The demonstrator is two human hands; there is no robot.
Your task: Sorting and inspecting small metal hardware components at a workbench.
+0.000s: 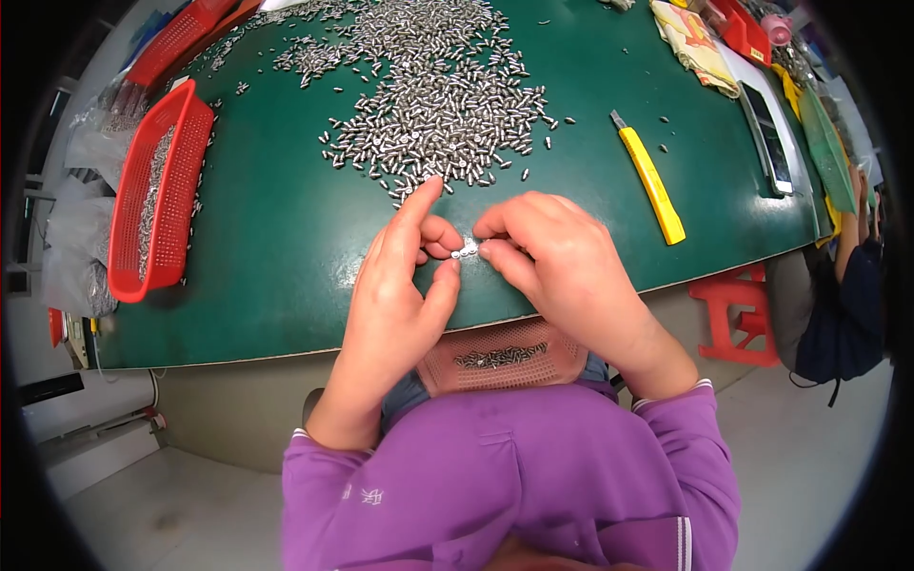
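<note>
Purple shirt [514,447] is nearest the cam; past it a pink mesh basket [440,368] sits at lap level w/ a small heap of metal pins [502,357] in it. Small silver pcs [465,253], prob. 3 or 4 in a row, are btwn the two hands, just this side of the big pile of bullet-shaped pins [447,105] on the green table [276,285]. L hand [392,276]: thumb & curled fingers look clamped on the row's left end, index sticking out straight. R hand [566,247]: thumb & index tips near each other at the right end; can't tell if they grip or only touch.

Handling, as a judgement: pcs look like solid metal, so each v. light, stiff, not fragile; smooth, rounded sides prob. make 'em slippery & apt to roll. Best hold = fingertip pinch across the mid-barrel, gentle squeeze, off the tapered end. Red perforated basket [181,228] w/ more pcs stands at left; yellow utility knife [650,181] lies well apart at right.
</note>
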